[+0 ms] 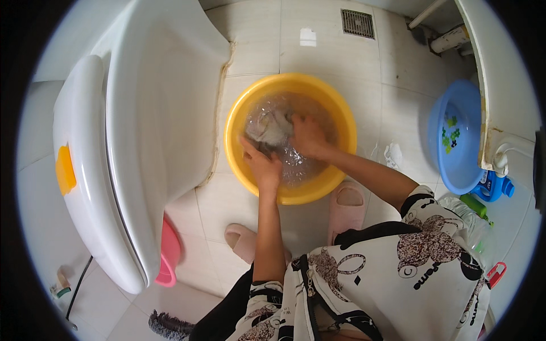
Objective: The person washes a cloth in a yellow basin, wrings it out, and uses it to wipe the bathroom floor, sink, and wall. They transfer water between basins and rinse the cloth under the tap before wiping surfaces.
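A round yellow plastic basin (234, 160) stands on the tiled floor, holding cloudy, sudsy water. A pale wet cloth (273, 128) lies in the water, partly under the surface. My left hand (261, 166) is at the basin's left side, fingers spread at the cloth's lower left edge. My right hand (309, 135) is at the cloth's right side with its fingertips bent down to it. Whether the right fingers grip the cloth cannot be seen clearly.
A white toilet (170, 98) stands on the left, with a pink basin (170, 251) beside it. At the right are a blue basin (458, 166), a blue bottle (492, 189) and pipes. A floor drain (357, 24) lies at the top. Pink slippers (347, 209) are below the yellow basin.
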### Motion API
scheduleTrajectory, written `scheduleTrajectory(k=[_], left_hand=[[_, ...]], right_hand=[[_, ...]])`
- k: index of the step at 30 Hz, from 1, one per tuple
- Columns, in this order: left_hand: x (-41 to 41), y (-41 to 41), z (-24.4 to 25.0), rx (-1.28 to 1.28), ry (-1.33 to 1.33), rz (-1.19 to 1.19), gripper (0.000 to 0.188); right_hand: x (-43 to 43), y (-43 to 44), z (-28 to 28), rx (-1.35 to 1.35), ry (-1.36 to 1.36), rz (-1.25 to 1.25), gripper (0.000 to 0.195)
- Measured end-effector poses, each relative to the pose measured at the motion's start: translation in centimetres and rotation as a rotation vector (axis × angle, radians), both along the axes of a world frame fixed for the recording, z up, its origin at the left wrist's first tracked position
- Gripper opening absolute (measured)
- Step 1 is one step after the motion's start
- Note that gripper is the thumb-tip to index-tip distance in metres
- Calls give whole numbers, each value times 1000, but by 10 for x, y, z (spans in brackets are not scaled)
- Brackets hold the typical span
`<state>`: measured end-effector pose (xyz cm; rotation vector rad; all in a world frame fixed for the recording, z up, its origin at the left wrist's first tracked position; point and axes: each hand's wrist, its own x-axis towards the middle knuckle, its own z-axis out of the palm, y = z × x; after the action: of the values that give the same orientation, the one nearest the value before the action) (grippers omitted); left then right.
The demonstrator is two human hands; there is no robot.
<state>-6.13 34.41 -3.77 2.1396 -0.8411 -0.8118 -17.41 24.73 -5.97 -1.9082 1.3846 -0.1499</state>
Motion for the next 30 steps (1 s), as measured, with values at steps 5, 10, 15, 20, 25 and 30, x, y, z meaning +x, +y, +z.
scheduleTrajectory(k=[5,10,15,20,25,30], left_hand=[[14,8,11,-107,-106,-267,79],[20,3,71,-316,882,110,55],[9,-16,107,-566,866,167,61],[20,-12,64,-286,427,38,57],[20,4,42,-130,-138,-26,56],[10,-5,17,-138,478,476,45]], right_hand=[[2,-7,101,352,-364,359,31],[-11,-28,127,490,-684,131,28],[-19,-37,79,892,-788,-385,26],[-24,-35,68,638,-478,-422,30],[-25,-24,60,-64,73,-57,39],[5,-1,43,-432,303,23,47]])
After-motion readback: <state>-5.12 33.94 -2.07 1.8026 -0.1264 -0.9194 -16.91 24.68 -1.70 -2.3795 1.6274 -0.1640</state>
